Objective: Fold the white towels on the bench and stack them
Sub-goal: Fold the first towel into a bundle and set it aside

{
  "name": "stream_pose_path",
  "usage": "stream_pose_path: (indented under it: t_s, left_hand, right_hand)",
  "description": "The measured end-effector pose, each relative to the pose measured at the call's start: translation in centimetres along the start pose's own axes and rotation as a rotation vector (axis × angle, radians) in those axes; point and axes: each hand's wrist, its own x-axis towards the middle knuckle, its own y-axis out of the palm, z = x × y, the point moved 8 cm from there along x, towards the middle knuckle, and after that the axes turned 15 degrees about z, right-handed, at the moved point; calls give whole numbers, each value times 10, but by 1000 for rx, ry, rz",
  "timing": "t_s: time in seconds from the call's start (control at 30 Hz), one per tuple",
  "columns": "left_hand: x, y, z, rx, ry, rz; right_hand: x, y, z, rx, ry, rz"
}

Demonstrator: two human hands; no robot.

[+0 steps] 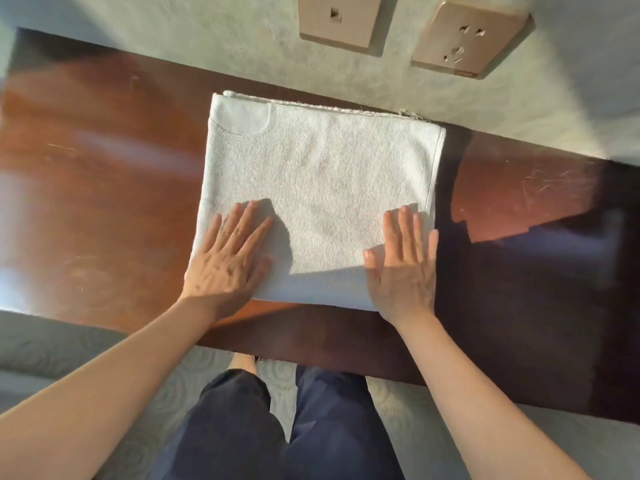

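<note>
Two flat hands press a folded white towel on the counter.

The towel (318, 188) is folded into a neat square with layers showing at its far edge, and it lies in the middle of the brown counter (104, 174), by the wall. The left hand (228, 258) rests on its near left corner, and the right hand (405, 265) rests on its near right corner. All fingers (403, 225) are straight and grasp nothing. Two sockets (467, 36) sit on the wall.
</note>
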Motion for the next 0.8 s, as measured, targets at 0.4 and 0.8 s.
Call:
stream_pose_path:
  t_s: [0.4,0.8]
  left_hand:
    - [-24,-15,-49,131,247,29]
    - [-33,-94,-28,-1,247,-151]
  right_hand:
    - [-27,31,76,-258,-164,384]
    - [-14,-58,86,-73,-308,408]
